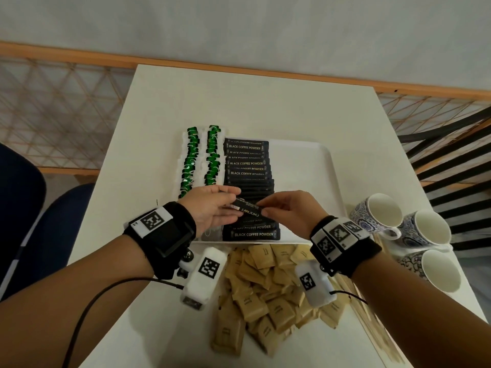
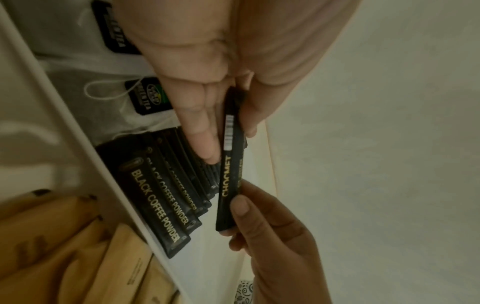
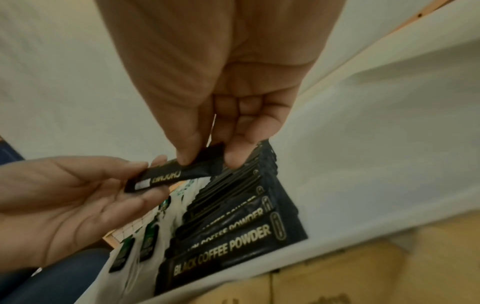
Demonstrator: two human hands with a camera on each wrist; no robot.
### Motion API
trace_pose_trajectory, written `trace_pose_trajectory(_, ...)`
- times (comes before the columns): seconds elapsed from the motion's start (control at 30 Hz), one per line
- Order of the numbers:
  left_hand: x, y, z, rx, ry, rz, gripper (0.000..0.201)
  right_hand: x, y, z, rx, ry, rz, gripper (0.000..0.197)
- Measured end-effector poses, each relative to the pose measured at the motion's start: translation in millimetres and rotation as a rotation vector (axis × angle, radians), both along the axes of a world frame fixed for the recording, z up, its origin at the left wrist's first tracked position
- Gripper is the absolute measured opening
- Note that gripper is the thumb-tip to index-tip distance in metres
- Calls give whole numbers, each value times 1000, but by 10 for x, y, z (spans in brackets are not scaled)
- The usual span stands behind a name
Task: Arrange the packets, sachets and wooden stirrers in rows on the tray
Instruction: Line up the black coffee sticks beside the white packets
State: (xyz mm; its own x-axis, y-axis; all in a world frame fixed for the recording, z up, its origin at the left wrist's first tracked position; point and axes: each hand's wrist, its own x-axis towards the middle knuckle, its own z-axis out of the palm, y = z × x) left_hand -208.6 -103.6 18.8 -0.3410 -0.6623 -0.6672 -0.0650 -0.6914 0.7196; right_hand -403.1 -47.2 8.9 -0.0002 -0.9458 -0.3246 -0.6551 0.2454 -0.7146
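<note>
One black sachet [image 1: 245,208] pinched by left hand [image 1: 212,208] and right hand [image 1: 289,212] | two teabag rows [image 1: 202,158] | three cups [image 1: 414,235]

The head view looks steeply down from above the near edge of the table [image 1: 265,107], taking in the whole tray [image 1: 313,166]. Each wrist view sits close behind its own fingers, facing the tray's near edge. All three share one black sachet [image 1: 247,208] and the row of coffee sachets [image 3: 233,242].
</note>
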Motion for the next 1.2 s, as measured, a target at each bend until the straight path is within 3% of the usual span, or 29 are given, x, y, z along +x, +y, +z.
trace_pose_trajectory(0.1,0,2,-9,85,6,1,29,-82,76,-22,-132,35,-70,15)
trace_pose_trajectory(0.2,10,21,9,72,19,-6,17,-122,148,-12,-246,82,2,15)
trace_pose_trajectory(0.43,31,64,-23,-95,-54,-67,23,-122,171,-50,-108,-173,-86,27)
trace_pose_trajectory(0.57,45,66,-84,-164,-145,-93,25,-161,146,-38,-23,79,-20,19)
trace_pose_trajectory(0.8,77,75,-138,-294,-264,-132,14,-137,208,-88,113,242,87,16)
trace_pose_trajectory(0.9,59,112,-139,-302,-263,-198,15,-120,211,-97,94,160,24,13)
trace_pose_trajectory(1.07,2,178,-102,-453,-381,-447,20,-86,191,-45,50,-12,3,14)
trace_pose_trajectory(1.2,-75,181,-48,-411,-371,-464,13,-45,130,34,-59,-558,-331,32)
